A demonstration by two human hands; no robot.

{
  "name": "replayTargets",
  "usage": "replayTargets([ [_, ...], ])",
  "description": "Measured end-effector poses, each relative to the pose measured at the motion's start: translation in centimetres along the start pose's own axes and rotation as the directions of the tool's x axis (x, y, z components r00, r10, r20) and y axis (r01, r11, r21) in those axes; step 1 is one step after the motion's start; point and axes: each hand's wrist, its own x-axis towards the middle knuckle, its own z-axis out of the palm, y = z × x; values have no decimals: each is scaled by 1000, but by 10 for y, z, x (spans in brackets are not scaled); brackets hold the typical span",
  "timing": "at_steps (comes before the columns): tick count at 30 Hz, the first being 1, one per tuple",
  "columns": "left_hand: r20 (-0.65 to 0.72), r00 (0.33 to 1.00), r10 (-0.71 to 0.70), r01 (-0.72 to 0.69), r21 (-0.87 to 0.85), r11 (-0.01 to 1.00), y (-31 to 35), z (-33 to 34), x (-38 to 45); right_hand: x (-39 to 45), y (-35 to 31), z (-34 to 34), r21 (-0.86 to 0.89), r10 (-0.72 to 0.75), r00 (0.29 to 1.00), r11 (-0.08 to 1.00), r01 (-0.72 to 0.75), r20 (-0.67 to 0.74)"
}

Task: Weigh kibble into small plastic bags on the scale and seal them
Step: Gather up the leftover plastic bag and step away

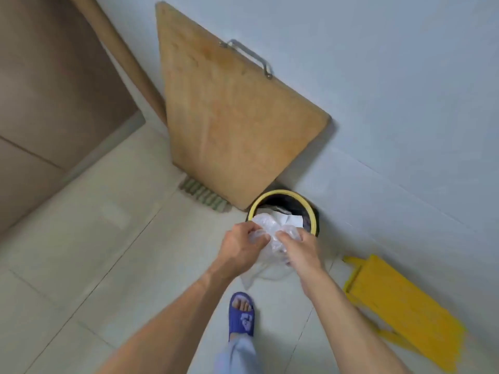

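Note:
I am standing and looking down at the floor. Both my hands grip a crumpled clear plastic bag just above a small round bin with a yellow rim and a dark liner. My left hand pinches the bag's left side. My right hand pinches its right side, close to the left hand. The bag's loose end hangs down below my hands. White crumpled plastic or paper lies inside the bin. No kibble or scale is in view.
A large wooden cutting board with a metal handle leans on the white wall behind the bin. A yellow folded stool lies by the wall at right. My foot in a blue slipper stands on the pale tiled floor.

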Motion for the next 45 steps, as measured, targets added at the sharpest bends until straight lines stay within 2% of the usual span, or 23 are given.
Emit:
replayTargets([
  [7,83,996,-38,32,69,997,-41,90,116,133,59,-13,-49,37,993,998,-43,-111],
  [11,48,998,-36,30,120,992,-56,106,151,175,68,-6,-87,39,990,995,-51,-135],
  [14,-6,998,-68,68,196,978,-64,102,153,175,66,-5,-215,-37,997,976,22,-65],
  [18,-21,999,-35,40,365,930,-56,75,120,149,55,-5,-411,-137,991,904,121,-9],
  [22,-73,988,136,-67,589,806,-36,26,69,110,14,3,-534,-305,951,795,287,58],
  [24,-111,970,217,-89,667,740,-26,-6,41,82,-21,12,-598,-463,880,678,428,105],
  [27,-228,912,340,-53,758,650,-9,-59,-5,29,-79,27,-642,-684,696,437,630,217],
  [31,-359,843,401,38,784,620,17,-125,-67,-43,-146,50,-636,-829,459,171,752,319],
  [36,-563,687,461,153,731,665,36,-201,-158,-146,-213,89,-529,-890,211,-39,848,403],
  [41,-718,530,450,257,642,722,24,-264,-256,-265,-235,138,-403,-870,11,-218,889,493],
  [45,-813,409,414,329,555,764,-3,-300,-344,-363,-233,174,-315,-827,-117,-335,888,550],
])
